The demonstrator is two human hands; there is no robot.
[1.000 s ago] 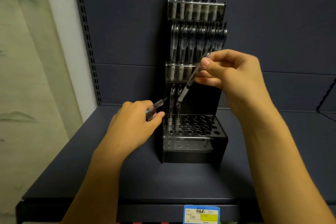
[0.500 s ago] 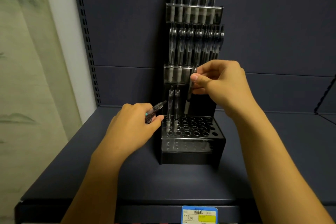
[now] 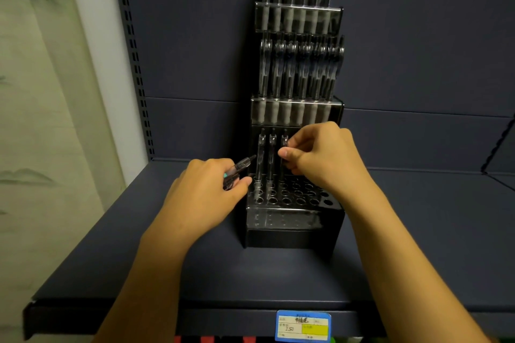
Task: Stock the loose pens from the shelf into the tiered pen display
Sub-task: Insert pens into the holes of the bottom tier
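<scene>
Right hand (image 3: 323,156) lowered pinched pen (image 3: 284,144) into display (image 3: 292,220); left hand (image 3: 206,195) grips pens (image 3: 238,171).

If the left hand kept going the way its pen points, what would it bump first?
Probably the leftmost clear plastic pen standing in the black tiered pen display. The left hand holds a clear pen aimed up and right, its tip just short of that upright pen, though depth is hard to judge.

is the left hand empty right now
No, the left hand grips a pen beside the display, its dark tip pointing up and right.
</scene>
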